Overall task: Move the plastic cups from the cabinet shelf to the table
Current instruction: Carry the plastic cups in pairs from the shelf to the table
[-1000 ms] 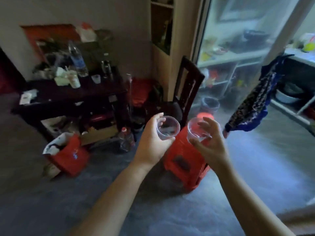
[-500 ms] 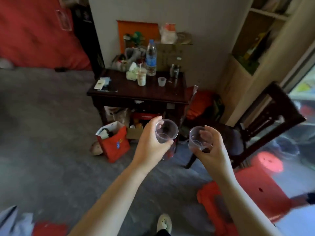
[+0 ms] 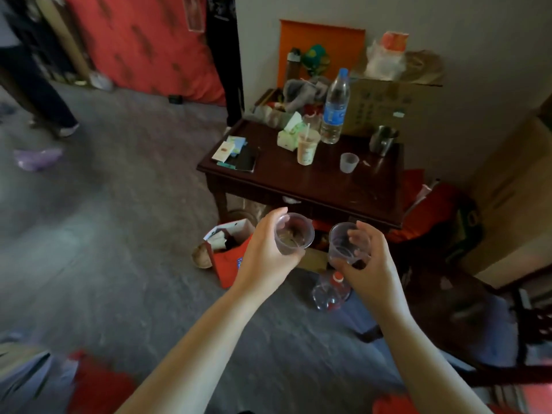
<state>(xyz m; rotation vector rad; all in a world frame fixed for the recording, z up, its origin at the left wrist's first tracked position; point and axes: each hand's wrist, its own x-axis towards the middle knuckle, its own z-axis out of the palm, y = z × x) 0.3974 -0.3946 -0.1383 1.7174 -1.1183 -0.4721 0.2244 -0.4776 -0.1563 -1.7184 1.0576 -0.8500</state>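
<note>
The grey floor (image 3: 119,234) fills most of your view. Ahead of you, against the wall, stands the dark wooden surface (image 3: 298,186). A dark chair (image 3: 466,309) sits low on your right, and a cardboard box (image 3: 385,106) rests at the back of the surface. On the floor by the surface's near left leg stands a red paper bag (image 3: 230,264), open at the top.

Your left hand (image 3: 265,258) and right hand (image 3: 373,264) are both raised in front of the surface's near edge, above the floor and short of the top. The left hand's fingers are curled round the side of the left cup (image 3: 294,234), a clear plastic cup held upright with its mouth towards you. The right hand grips the right cup (image 3: 343,245) from the side, thumb below and fingers curled over its rim. The two cups are just beside each other and not touching.

A tall water bottle (image 3: 336,109) stands near the back of the surface, and a clear bottle (image 3: 331,291) lies on the floor below your right hand. Also on the surface are a drink with a straw (image 3: 307,146), a metal mug (image 3: 383,140), a dark phone (image 3: 246,159) and a third cup (image 3: 349,162), clear and upright between the drink and the mug.
</note>
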